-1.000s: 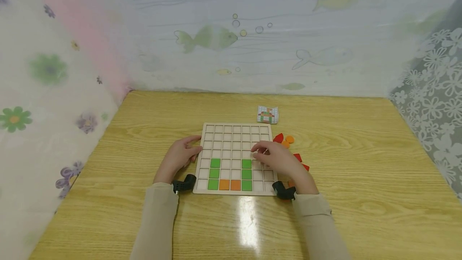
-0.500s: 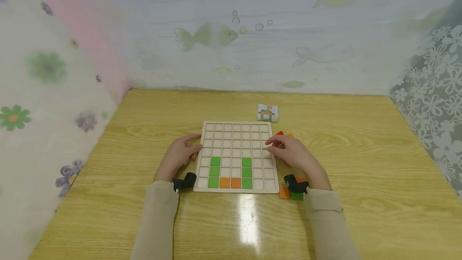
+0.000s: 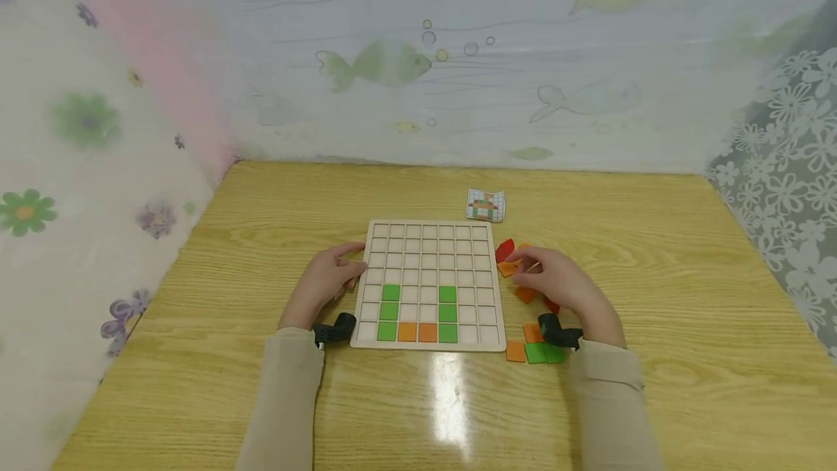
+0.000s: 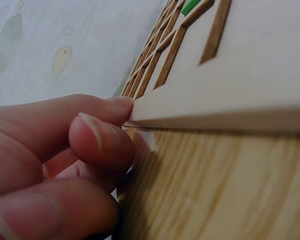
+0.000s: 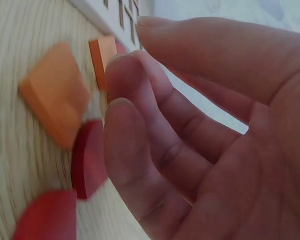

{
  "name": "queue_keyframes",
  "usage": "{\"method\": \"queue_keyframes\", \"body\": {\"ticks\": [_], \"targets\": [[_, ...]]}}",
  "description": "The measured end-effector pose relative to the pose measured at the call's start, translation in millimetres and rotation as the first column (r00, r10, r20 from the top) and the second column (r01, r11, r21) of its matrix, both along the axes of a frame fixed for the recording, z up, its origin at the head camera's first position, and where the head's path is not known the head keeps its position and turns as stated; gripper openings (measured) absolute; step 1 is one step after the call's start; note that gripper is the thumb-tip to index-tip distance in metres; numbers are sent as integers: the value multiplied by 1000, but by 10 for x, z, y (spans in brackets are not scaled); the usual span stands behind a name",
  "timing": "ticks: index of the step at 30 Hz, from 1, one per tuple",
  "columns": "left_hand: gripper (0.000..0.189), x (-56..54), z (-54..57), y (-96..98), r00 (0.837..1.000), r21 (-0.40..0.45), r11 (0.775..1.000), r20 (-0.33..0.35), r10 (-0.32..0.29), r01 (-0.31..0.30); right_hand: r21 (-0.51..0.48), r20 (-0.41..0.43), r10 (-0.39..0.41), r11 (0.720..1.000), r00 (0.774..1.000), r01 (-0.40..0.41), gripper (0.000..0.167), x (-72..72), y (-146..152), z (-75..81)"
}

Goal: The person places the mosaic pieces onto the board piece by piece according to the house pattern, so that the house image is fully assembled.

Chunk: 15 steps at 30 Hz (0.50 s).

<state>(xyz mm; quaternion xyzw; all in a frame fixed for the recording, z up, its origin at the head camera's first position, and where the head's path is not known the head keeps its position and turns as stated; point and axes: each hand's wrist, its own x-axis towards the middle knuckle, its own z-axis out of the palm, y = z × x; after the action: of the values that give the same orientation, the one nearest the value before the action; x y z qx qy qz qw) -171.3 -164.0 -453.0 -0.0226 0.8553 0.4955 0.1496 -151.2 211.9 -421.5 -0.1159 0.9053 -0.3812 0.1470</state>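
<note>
A wooden grid board [image 3: 418, 244] lies on the table, with a green square column [image 3: 389, 311] at left, another green column [image 3: 447, 313] at right and two orange squares [image 3: 416, 331] between them in the front row. My left hand [image 3: 327, 278] touches the board's left edge with the index fingertip, as the left wrist view shows; its other fingers are loosely bent. Over the loose pieces right of the board, my right hand [image 3: 556, 278] hovers with curved fingers and nothing between them. Close by are an orange piece [image 5: 57, 92] and a red piece [image 5: 92, 160].
A small pattern card [image 3: 486, 206] lies behind the board's back right corner. Loose green squares [image 3: 536, 353] and an orange square [image 3: 515, 352] lie at the front right, partly under the right wrist camera [image 3: 556, 331]. Patterned walls rise behind and at the sides.
My right hand has moved right, from over the board to the loose pieces beside it, uncovering part of the grid. The left hand stays at the board's left edge.
</note>
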Motion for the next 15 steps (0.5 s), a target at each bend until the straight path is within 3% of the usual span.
{"method": "queue_keyframes", "body": {"ticks": [8,15], "targets": [[42,-3,-7,6,1000,-15,1000,0,0,0,-4,89,26,1000,996,-26,33,23,87,-9],[42,-15,-34,-5,1000,-6,1000,0,0,0,52,93,30,998,995,-35,32,31,117,-14]]}}
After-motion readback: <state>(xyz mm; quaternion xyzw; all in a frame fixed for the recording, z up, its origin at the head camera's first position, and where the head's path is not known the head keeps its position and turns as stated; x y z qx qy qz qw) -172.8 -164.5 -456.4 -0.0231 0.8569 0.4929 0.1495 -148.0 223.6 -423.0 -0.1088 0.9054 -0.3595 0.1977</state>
